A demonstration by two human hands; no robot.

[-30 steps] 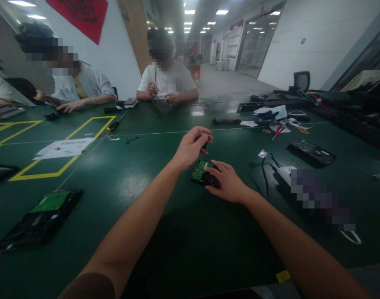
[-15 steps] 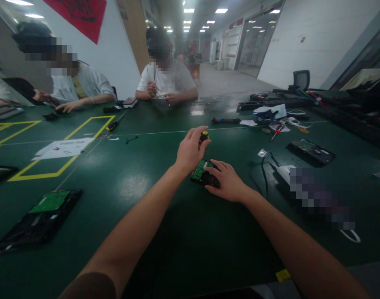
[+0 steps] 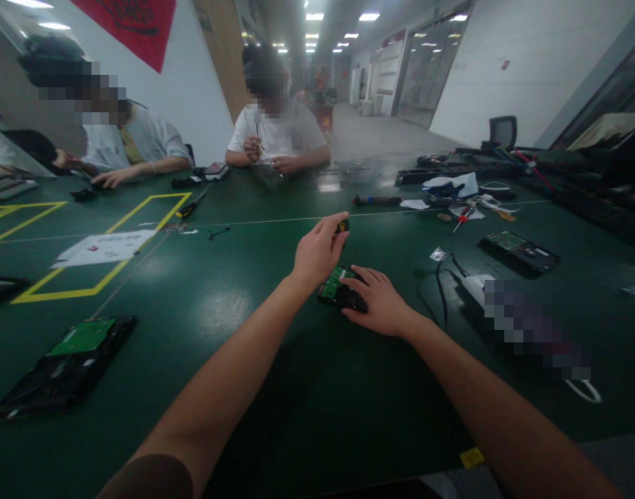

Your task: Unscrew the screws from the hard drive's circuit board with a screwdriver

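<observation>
Upright in my left hand (image 3: 320, 251) is a screwdriver (image 3: 342, 226) with a black and yellow handle, gripped between thumb and fingers. Its shaft is mostly hidden behind the hand, and I cannot tell whether the tip touches anything. Below it lies a small black device (image 3: 331, 294) with its green circuit board (image 3: 334, 278) exposed. My right hand (image 3: 380, 301) spans the device's right part, thumb at the near edge and fingers over the far side, holding it against the table.
On the green table (image 3: 218, 388) lie another opened device (image 3: 62, 371) at left, a third (image 3: 520, 251) at right, and a blurred-out item with a black cable (image 3: 441, 294). Paper (image 3: 107, 247) and a yellow-black screwdriver (image 3: 190, 206) lie farther off. Two co-workers sit opposite.
The screwdriver handle has turned slightly in my left hand, showing a different face. My right hand and the device have stayed in place.
</observation>
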